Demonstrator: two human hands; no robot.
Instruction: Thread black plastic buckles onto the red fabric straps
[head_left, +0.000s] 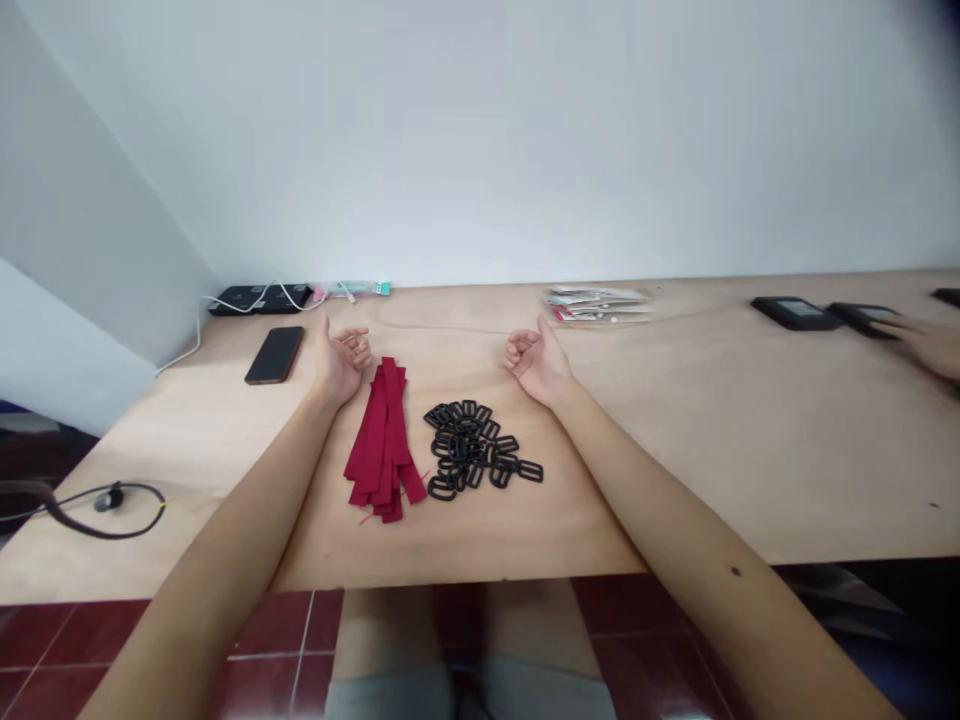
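Note:
My left hand (343, 362) rests on the wooden table, palm turned inward, fingers loosely curled and holding nothing. Just right of it lies a fanned pile of dark red fabric straps (386, 440), some with loose threads at the near end. My right hand (540, 362) lies on its side in the same way, thumb up, with nothing in it. Between the forearms, right of the straps, is a heap of black strap buckles (469, 445), several of them slider frames with a centre bar. Neither hand touches the straps or the buckles.
On the left are a phone (275, 355), black boxes (259, 299) with a white cable, and a dark cord (112, 500). A stack of flat packets (598, 304) sits near the wall. Black devices (795, 312) and another person's hand (926, 345) are at the right.

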